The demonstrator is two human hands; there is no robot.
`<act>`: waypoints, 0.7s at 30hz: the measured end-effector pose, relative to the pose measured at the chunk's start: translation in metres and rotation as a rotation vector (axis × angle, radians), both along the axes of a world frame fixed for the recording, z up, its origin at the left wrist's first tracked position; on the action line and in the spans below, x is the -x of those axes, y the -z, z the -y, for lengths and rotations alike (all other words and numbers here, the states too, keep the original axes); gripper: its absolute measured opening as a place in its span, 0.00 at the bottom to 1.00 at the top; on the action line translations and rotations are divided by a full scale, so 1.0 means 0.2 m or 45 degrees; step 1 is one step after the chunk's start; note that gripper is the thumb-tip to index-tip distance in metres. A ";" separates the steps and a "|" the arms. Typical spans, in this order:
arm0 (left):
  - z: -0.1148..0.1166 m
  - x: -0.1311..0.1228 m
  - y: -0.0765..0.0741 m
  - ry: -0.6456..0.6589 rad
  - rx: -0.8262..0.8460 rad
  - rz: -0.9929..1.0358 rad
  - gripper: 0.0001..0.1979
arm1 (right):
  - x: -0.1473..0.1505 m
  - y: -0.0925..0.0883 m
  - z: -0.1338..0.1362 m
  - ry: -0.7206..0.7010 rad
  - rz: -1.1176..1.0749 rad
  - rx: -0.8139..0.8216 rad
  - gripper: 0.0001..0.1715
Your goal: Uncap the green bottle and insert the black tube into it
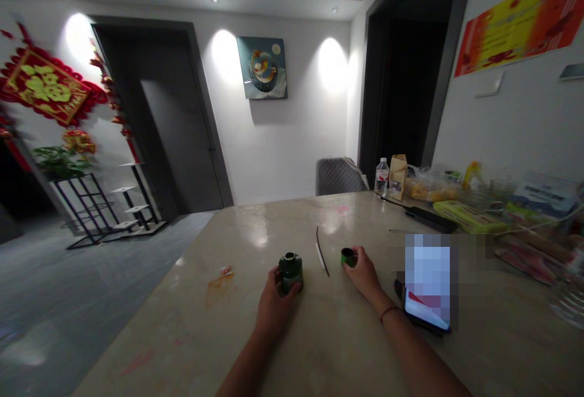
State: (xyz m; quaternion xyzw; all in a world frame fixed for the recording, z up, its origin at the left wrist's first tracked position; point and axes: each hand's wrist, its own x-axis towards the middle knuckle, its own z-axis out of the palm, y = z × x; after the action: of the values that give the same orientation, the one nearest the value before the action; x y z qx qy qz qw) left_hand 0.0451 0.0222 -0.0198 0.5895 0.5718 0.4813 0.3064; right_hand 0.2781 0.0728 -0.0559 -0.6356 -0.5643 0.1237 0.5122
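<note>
Low over the table, my left hand (276,301) is wrapped round a dark green jar (291,268), which stands upright with its small round mouth uncovered. To the right, my right hand (364,274) grips a small green cap (348,256) by its side; the cap's dark hollow faces up. Between the two hands lies a thin black stick (318,236) with a white strip (321,256) along part of it. Whether the jar and the cap touch the tabletop I cannot tell for sure.
A phone (426,306) with its screen lit and blurred stands right of my right forearm. Along the right side are a water bottle (382,175), a paper bag (398,177), a black device (431,219) and a yellow-green pack (469,217). A grey chair (340,177) stands behind the table (182,324).
</note>
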 end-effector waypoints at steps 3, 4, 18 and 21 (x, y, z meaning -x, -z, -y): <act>0.00 0.00 0.00 0.018 -0.001 0.004 0.30 | 0.01 0.00 0.00 0.040 0.097 0.019 0.22; 0.00 0.00 -0.01 0.025 -0.003 0.008 0.30 | 0.01 -0.01 0.00 0.064 0.146 0.010 0.24; 0.00 0.00 0.02 0.020 -0.031 -0.005 0.29 | 0.36 -0.16 0.16 0.023 0.793 0.122 0.10; 0.00 -0.01 0.02 0.014 -0.024 0.005 0.29 | 0.35 -0.14 0.14 0.074 0.839 0.180 0.12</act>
State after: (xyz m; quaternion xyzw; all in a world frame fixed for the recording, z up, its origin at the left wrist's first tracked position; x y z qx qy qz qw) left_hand 0.0461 0.0217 -0.0237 0.5945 0.5636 0.4861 0.3045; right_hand 0.2091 0.0445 -0.0283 -0.6911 -0.6711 -0.0641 0.2604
